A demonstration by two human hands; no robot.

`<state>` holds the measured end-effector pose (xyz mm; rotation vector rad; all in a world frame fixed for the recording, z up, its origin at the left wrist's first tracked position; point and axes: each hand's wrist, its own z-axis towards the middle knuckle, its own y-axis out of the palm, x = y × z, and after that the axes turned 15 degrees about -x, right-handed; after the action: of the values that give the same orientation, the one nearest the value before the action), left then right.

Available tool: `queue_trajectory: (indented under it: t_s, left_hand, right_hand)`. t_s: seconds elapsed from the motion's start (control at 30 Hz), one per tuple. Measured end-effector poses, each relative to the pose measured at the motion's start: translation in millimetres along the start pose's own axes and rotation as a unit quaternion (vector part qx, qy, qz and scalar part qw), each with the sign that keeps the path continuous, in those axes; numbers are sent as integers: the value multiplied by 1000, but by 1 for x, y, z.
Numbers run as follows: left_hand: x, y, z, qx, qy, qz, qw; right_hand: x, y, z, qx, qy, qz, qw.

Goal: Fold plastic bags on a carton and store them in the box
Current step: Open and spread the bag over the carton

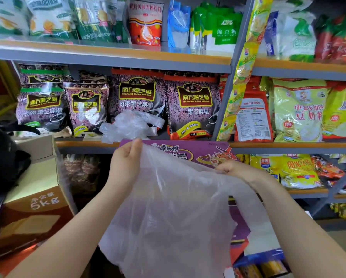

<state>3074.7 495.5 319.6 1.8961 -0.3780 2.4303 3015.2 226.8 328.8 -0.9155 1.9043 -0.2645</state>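
Both hands (126,157) pinch bag (174,213).

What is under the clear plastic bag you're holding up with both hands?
Under the translucent plastic bag, held by the left hand and right hand, sits the purple printed carton. Its far edge and right side show; the middle is veiled by the film.

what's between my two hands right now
In the head view, the clear plastic bag stretches between the left hand and right hand, with the purple carton behind it.
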Motion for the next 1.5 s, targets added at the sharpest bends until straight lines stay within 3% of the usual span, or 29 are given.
queue_trajectory:
  t_s: [0.1,0.17,0.23,0.3,0.4,0.47,0.53,0.7,0.83,0.9,0.97,1.07,1.17,1.33,1.4,1.5]
  left_hand:
    - [-22,-14,3,55,-42,39,997]
    - [-38,-21,5,51,-68,132,988]
    - [-40,-19,1,25,-68,265,961]
    - [-33,-5,-4,-15,55,360,931]
    - [-10,28,-17,-162,255,350,887]
    - [-4,48,-21,-222,307,381,843]
    - [-10,58,-19,-224,321,414,822]
    - [-31,53,-10,-325,210,408,827]
    - [-47,48,-7,-288,196,430,832]
    - [-48,48,-5,-247,224,431,839]
    - [-43,49,-3,-208,261,435,836]
    - [-30,50,0,-159,294,438,834]
    - [-15,47,2,-115,324,459,819]
    - [-21,25,4,-135,320,495,796]
    - [-33,11,3,-163,299,490,802]
    - [-42,-3,-2,-200,214,460,838]
  right_hand:
    - [12,-1,0,74,15,-21,997]
    - [13,1,-1,145,-14,26,989]
    - [8,2,-3,165,-52,91,981]
    - [2,1,-5,142,-74,75,984]
    - [-3,1,-4,107,-111,91,984]
    - [-3,1,-4,95,-127,135,978]
    - [-1,-3,-9,92,-142,145,975]
    - [15,-17,-28,84,-148,21,985]
    - [39,-35,-24,133,-49,-117,983]
    - [40,-35,-22,198,-1,-216,956]
    - [27,-22,-21,225,-52,-260,938]
    - [-11,12,-19,179,-177,-299,920]
    - [-27,28,-5,172,-177,-380,891]
    - [-25,17,9,124,-165,-310,928]
    - [-14,6,13,127,-129,-292,939]
    - [-1,-4,17,124,-82,-271,951]
